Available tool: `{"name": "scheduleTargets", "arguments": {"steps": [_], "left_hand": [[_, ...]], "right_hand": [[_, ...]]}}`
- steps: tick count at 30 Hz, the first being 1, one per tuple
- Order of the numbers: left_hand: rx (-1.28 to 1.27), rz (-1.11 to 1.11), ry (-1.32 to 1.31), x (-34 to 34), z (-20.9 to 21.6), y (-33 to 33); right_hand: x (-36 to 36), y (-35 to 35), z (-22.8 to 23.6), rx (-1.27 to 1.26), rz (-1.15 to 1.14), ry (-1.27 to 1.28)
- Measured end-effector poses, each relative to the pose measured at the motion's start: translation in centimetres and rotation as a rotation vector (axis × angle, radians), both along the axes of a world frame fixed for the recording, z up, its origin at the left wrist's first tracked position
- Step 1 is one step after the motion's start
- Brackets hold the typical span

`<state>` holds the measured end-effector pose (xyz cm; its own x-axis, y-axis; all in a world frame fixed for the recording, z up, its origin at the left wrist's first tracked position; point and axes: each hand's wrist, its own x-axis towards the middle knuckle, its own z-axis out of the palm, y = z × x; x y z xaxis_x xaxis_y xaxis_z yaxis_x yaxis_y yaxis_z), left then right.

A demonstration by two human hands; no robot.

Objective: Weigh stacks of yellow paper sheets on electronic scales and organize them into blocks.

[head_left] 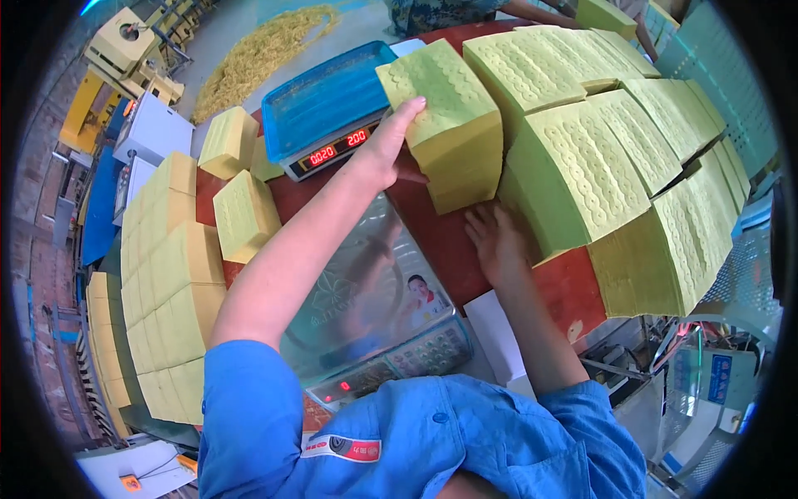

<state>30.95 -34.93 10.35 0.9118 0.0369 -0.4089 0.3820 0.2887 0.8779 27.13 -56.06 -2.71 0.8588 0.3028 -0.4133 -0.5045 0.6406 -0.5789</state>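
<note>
A tall stack of yellow embossed paper (pixel 453 125) stands between the blue-tray scale and the larger stacks. My left hand (pixel 386 150) grips its left side, thumb on the near edge of the top and fingers lower down, partly hidden. Close to the stack's lower right corner, my right hand (pixel 499 245) has its fingers apart, beside the side wall of a neighbouring paper stack (pixel 586 175). Whether its fingertips touch the held stack, I cannot tell. Below my left forearm lies a steel-topped scale (pixel 366 291) with a keypad.
Several paper stacks fill the right of the red table (pixel 573 291). Smaller yellow blocks (pixel 170 291) are piled at left. A digital scale with a blue tray (pixel 332 96) stands ahead. Yellow shreds (pixel 258 58) lie on the floor; another person's arm (pixel 532 12) shows at the far side.
</note>
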Motion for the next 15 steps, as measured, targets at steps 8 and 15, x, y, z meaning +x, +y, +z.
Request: {"name": "scheduleTargets", "arguments": {"steps": [8, 15], "left_hand": [[-0.020, 0.051, -0.076, 1.7, 0.6, -4.8], [0.754, 0.415, -0.773, -15.9, 2.5, -7.4]], "right_hand": [[1.8, -3.6, -2.1, -0.041, 0.125, -0.092], [-6.5, -6.4, 5.9, -0.301, 0.449, -0.453]]}}
